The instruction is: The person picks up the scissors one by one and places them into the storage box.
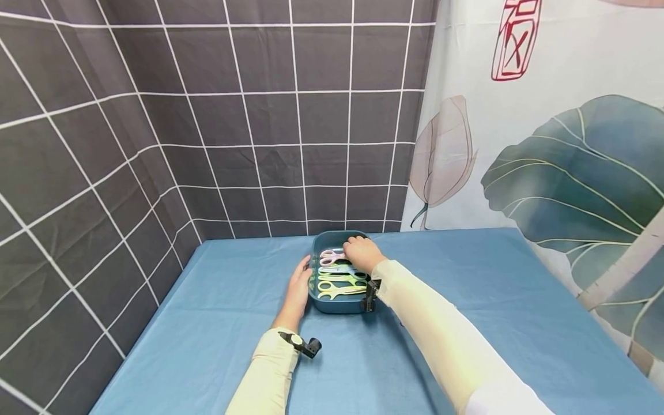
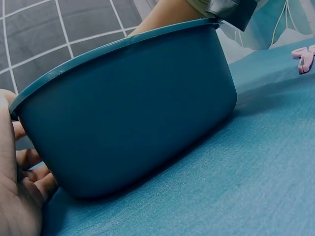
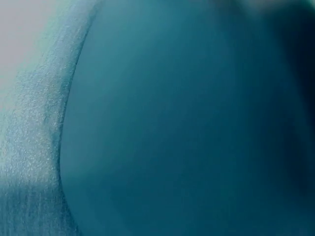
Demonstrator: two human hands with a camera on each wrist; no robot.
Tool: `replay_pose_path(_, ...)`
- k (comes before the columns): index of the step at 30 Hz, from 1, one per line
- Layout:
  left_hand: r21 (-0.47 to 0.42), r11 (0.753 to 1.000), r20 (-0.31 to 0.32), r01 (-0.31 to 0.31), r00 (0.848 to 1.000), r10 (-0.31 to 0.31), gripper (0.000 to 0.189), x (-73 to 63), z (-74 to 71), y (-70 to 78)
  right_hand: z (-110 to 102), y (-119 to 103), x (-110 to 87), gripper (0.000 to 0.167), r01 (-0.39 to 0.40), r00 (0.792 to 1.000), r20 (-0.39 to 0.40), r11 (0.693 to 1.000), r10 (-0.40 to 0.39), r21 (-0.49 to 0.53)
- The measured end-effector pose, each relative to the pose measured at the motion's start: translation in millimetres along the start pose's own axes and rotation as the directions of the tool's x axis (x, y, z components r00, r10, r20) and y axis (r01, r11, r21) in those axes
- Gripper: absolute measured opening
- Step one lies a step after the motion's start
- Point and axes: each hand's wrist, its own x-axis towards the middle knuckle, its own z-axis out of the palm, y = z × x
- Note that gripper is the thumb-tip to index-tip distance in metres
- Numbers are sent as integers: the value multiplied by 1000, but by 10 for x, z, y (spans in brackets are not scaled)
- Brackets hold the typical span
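A dark teal plastic tub (image 1: 338,308) stands on the blue-covered table. Inside lie several pairs of scissors: pink scissors (image 1: 328,262) at the far end, light blue scissors (image 1: 334,269) in the middle, yellow-green scissors (image 1: 337,291) nearest me. My left hand (image 1: 298,287) touches the tub's left side with its fingers extended. My right hand (image 1: 362,253) reaches over the right rim into the far part, above the pink scissors' blade end. Its fingertips are hidden, so I cannot tell whether they hold anything. The right wrist view shows mostly the tub's blurred wall (image 3: 162,128).
Another pink scissors-like piece (image 2: 306,60) lies on the table at the right edge of the left wrist view. A dark grid-patterned cloth (image 1: 270,167) hangs behind and to the left. A white cloth with painted leaves (image 1: 570,178) hangs on the right.
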Motion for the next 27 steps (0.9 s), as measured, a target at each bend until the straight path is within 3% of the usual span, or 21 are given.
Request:
replay_pose_path(13, 30, 999, -4, 15, 1000, -15, 51, 3, 7, 2, -195, 50, 80, 13, 18, 1000, 16, 1000, -18, 3)
replay_pose_path(18, 37, 999, 12, 18, 1000, -18, 50, -104, 13, 186, -212, 67, 117, 14, 28, 998, 47, 1000, -29, 6)
replay_pose_path(22, 47, 999, 21, 4, 1000, -5, 49, -217, 18, 364, -169, 68, 136, 14, 30, 999, 27, 999, -31, 38)
replay_pose_path(27, 53, 999, 22, -5, 1000, 4, 50, -241, 30, 376, -65, 94, 124, 11, 35, 999, 9, 998, -36, 45)
